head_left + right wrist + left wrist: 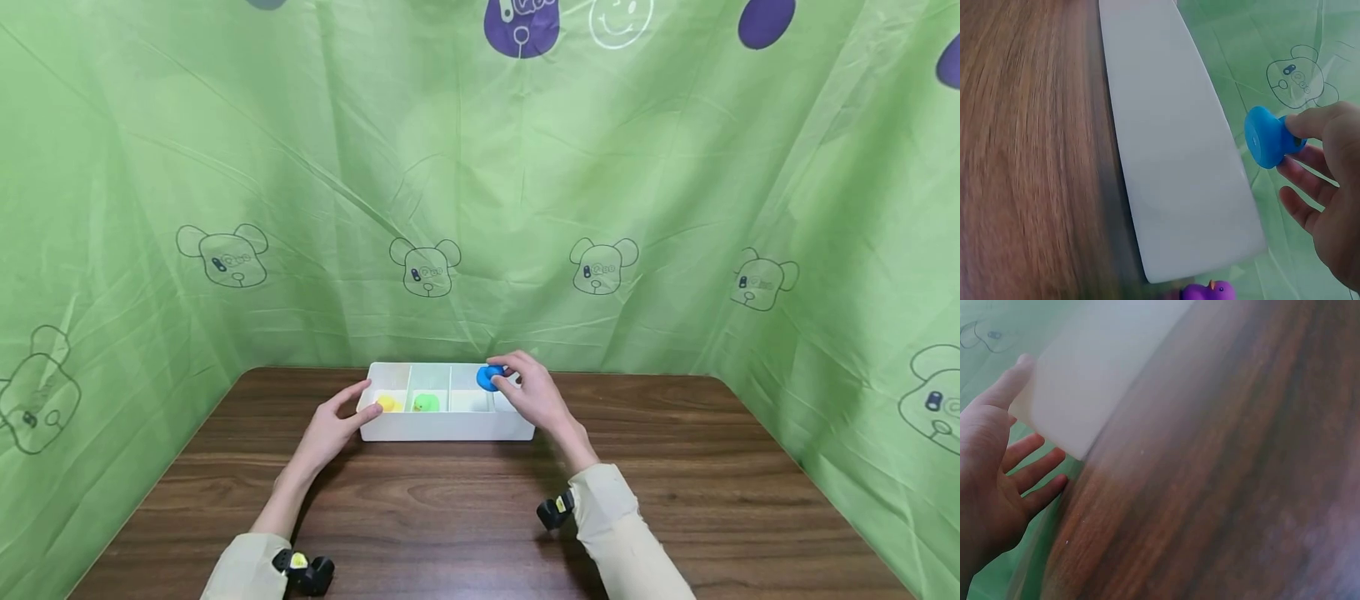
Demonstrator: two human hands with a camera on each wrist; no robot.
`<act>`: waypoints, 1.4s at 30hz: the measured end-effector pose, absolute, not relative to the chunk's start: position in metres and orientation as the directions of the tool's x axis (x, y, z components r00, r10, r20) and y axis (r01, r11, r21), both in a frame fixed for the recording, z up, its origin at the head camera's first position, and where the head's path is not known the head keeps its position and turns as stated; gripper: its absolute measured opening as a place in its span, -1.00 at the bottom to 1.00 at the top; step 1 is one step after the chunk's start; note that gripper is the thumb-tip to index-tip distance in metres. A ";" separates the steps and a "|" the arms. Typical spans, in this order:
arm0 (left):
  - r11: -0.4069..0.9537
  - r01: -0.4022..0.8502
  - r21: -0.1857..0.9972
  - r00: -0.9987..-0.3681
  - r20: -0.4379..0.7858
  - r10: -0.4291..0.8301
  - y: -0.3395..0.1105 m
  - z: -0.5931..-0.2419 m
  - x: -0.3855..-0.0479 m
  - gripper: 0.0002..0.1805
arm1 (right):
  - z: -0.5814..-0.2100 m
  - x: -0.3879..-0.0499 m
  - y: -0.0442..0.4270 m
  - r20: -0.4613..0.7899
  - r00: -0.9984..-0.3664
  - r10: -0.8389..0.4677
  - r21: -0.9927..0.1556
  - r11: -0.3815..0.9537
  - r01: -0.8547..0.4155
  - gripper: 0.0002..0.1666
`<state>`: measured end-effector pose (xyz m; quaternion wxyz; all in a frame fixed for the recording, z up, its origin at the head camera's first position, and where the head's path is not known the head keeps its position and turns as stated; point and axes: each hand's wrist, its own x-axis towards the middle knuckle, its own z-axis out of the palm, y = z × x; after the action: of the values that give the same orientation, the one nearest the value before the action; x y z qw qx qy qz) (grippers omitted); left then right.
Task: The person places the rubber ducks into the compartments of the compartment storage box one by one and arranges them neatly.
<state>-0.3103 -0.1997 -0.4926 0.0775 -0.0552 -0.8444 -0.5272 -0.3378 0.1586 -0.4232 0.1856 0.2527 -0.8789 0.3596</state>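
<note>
Green curtain [480, 183] printed with bear outlines hangs on the far, left and right sides of a brown wooden table [450, 517]. Near its far edge sits a white box [450, 427], long side facing the person. The right hand [536, 392] pinches a blue toy [486, 379] between thumb and fingers, up above the right half of the box, about over the divider between the third and fourth compartments from the left. The left hand [330, 427] spreads its thumb and fingers about the box's left end, thumb at the near rim.

Judging by looks, the blue toy is light, smooth and slightly soft, hardly fragile, perhaps a little slippery; a gentle pinch on the narrower part above its wide flat base should hold it well. The box looks light and stiff, best steadied at its end walls.

Counted: one box, four compartments, four toys. One yellow toy [388, 403] lies in the leftmost compartment, one green toy [427, 403] in the second, one blue is in hand, and one purple duck [1210, 291] is just beside the box's right end.
</note>
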 end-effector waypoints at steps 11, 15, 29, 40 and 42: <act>0.436 0.181 0.882 -0.981 0.193 0.017 -0.199 -0.494 -0.311 -0.25 | -0.425 -0.341 0.145 0.487 -0.800 -0.350 -0.568 0.569 -0.595 -0.69; 0.434 0.184 0.882 -0.981 0.194 0.021 -0.199 -0.494 -0.315 -0.23 | -0.427 -0.345 0.140 0.472 -0.807 -0.355 -0.553 0.593 -0.585 -0.69; 0.426 0.186 0.885 -0.981 0.189 0.035 -0.202 -0.494 -0.330 -0.21 | -0.432 -0.360 0.124 0.409 -0.834 -0.370 -0.535 0.643 -0.548 -0.68; 0.425 0.184 0.886 -0.981 0.192 0.025 -0.203 -0.493 -0.329 -0.22 | -0.437 -0.369 0.120 0.378 -0.830 -0.410 -0.480 0.680 -0.554 -0.66; 0.425 0.183 0.886 -0.981 0.191 0.024 -0.203 -0.493 -0.329 -0.22 | -0.438 -0.371 0.119 0.364 -0.831 -0.419 -0.475 0.684 -0.553 -0.66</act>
<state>-0.3285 -0.2030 -0.4933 0.0747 -0.0614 -0.8409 -0.5325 -0.3714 0.1192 -0.4375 0.1137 0.2671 -0.9105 0.2944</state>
